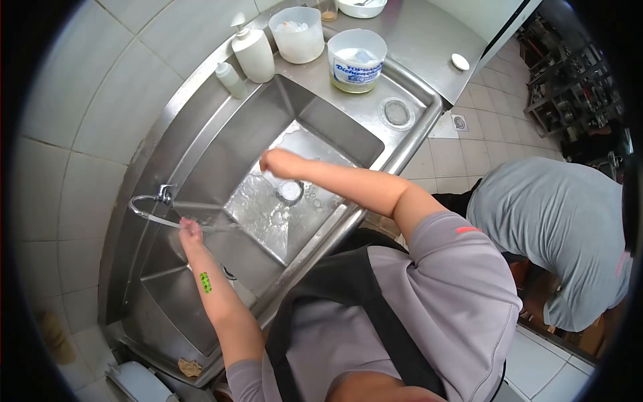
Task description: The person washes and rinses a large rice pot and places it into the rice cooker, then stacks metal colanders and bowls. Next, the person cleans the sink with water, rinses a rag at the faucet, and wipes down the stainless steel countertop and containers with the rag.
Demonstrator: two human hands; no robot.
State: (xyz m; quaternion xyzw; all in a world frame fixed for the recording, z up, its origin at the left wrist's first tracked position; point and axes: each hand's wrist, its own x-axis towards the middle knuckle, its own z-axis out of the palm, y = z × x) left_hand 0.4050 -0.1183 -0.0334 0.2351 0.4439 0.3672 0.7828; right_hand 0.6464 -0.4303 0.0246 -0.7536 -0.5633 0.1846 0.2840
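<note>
My left hand is closed at the end of a pale strip running from the curved faucet; whether this is a hose or running water I cannot tell. Water sprays from beside its fingers toward the steel sink basin. Over that basin is my right hand, bent downward and blurred, its fingers too smeared to read. Beneath it, water spreads across the basin floor around the round drain.
Behind the basin stand a pump bottle, a small bottle, a tub and a labelled bucket. Another person in a grey shirt bends over at the right. A crumpled brown piece lies on the sink's lower edge.
</note>
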